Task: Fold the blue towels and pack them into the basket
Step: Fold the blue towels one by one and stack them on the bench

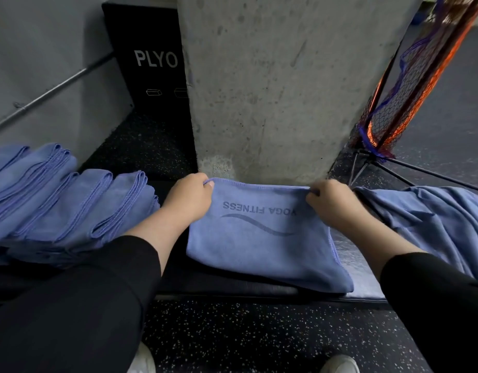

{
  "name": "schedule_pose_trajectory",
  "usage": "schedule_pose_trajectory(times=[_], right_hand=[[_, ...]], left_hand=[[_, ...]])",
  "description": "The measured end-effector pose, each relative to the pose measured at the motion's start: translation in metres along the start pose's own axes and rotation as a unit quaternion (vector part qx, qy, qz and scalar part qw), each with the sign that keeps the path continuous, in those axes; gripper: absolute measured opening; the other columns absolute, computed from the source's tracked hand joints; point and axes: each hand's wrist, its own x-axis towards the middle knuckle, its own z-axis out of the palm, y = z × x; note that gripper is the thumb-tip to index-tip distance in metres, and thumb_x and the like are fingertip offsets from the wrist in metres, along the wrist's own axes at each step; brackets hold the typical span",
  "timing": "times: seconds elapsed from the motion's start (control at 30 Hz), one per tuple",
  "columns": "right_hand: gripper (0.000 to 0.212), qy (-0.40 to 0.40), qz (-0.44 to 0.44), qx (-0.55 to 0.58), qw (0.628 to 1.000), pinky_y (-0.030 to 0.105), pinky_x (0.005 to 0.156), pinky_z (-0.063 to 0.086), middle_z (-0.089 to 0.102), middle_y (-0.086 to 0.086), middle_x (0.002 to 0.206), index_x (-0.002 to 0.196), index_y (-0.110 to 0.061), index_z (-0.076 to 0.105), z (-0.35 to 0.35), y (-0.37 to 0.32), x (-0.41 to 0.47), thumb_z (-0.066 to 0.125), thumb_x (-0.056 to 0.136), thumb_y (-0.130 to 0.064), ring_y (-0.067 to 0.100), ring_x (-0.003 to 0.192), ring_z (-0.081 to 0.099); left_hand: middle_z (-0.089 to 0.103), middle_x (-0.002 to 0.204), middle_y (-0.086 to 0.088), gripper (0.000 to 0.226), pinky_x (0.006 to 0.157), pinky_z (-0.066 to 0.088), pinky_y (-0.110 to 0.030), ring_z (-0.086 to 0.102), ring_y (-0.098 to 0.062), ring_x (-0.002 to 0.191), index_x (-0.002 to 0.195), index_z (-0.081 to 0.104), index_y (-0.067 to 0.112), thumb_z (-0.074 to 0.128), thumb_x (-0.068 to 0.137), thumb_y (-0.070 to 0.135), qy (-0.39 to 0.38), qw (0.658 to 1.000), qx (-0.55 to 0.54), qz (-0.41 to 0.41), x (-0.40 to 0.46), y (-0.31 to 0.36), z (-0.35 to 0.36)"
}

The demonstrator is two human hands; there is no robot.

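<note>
Landmark: concrete pillar (286, 84), upright at centre rear.

1. Metal rail (52, 88), slanting along the grey wall, far left of the pillar.
2. Folded blue towels (63, 200), a row of several leaning against one another with hemmed edges showing, left of the pillar and nearer the camera.
3. Black plyo box (149, 60), lettered "PLYO" in white, standing against the pillar's left face; its right part is hidden by the pillar.
4. Left hand (189, 197), in a black sleeve, just in front of the pillar's left corner. Fingers curled, pinching the far left corner of the towel in work.
5. Blue towel (262, 243), printed "YOGA FITNESS" with a wave line, the print reading upside down from the camera. It lies folded on the dark surface (227, 288) directly in front of the pillar's foot, with its far edge raised between the two hands and its near edge resting flat.
6. Right hand (332, 203), also black-sleeved, in front of the pillar's right corner. Fingers curled, gripping the far right corner of the same towel.
7. Loose blue towels (431, 222), unfolded and rumpled in a heap, right of the pillar, just beside the right forearm.
8. Mesh basket (410, 84), orange and blue netting on thin black rods, leaning up to the right of the pillar, behind the heap.
9. Speckled black rubber floor (259, 335), in front of the surface, nearest the camera, with two white shoe tips at the lower edge.
</note>
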Motion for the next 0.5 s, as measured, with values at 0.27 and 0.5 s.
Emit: schedule_pose_trajectory(times=[0.27, 0.5], right_hand=[[0.016, -0.063, -0.019, 0.052, 0.996, 0.036, 0.066, 0.042, 0.065, 0.01, 0.084, 0.086, -0.012, 0.058, 0.022, 0.006, -0.009, 0.047, 0.095, -0.018, 0.032, 0.08, 0.057], [0.024, -0.201, -0.066, -0.071, 0.975, 0.033, 0.068, 0.035, 0.057, 0.009, 0.088, 0.077, -0.014, 0.051, 0.0, -0.006, -0.051, 0.045, 0.098, -0.024, 0.029, 0.085, 0.05]], left_hand=[[0.047, 0.072, 0.0, 0.037, 0.055, 0.026, -0.035, 0.047, -0.023, 0.074, 0.069, 0.036, 0.017, 0.043, 0.105, 0.023, -0.085, 0.99, 0.101, 0.049, -0.01, -0.005, 0.012], [0.046, 0.075, 0.003, 0.037, 0.058, 0.028, -0.033, 0.046, -0.019, 0.072, 0.07, 0.037, 0.021, 0.04, 0.107, 0.03, -0.178, 0.964, 0.178, 0.082, -0.056, -0.003, -0.005]])
